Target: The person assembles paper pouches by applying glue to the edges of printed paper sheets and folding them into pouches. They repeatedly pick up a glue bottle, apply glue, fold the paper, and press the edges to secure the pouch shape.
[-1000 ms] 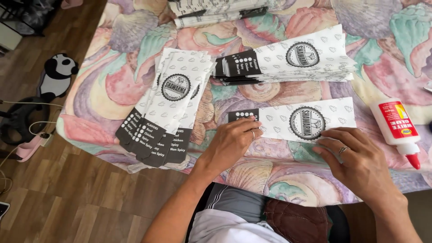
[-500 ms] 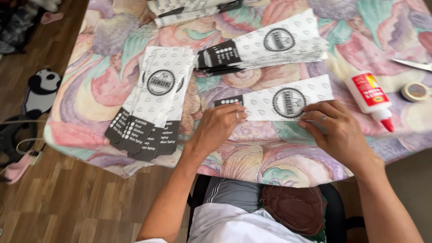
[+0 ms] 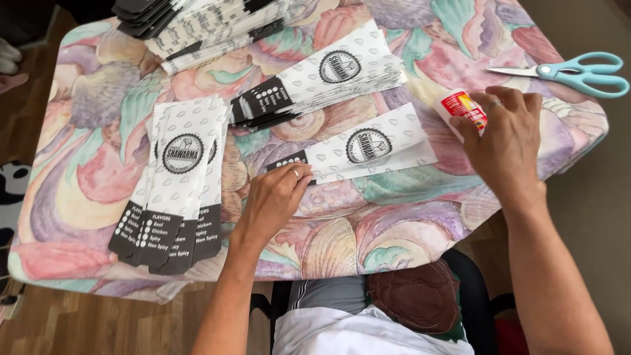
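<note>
**Hands on a paper sleeve and a glue bottle**

The left hand [image 3: 275, 197] rests fingertips-down on the dark end of a single white paper sleeve [image 3: 368, 146], which lies flat near the middle of the table [image 3: 394, 217], slightly toward the near edge. The fingers are spread and pressing rather than gripping; nothing is enclosed in the hand. The sleeve carries a round black emblem and runs slanted, its dark end toward the person and its pale end pointing at the far right.

The right hand [image 3: 503, 141] is wrapped around a glue bottle [image 3: 460, 107] (white, with a red label) toward the right edge of the table. Only the upper part of the bottle shows above the fingers, and the rest is hidden by the hand.

Just beyond the single sleeve, a fanned stack of sleeves [image 3: 322, 82] lies at the same slant. A second pile [image 3: 172, 184] sits toward the left edge, dark ends pointing at the near edge. A third heap [image 3: 197, 23] lies at the far left corner. Scissors [image 3: 572, 71] with light blue handles lie near the far right corner, apart from the right hand. The table wears a cloth printed with pastel shells.
</note>
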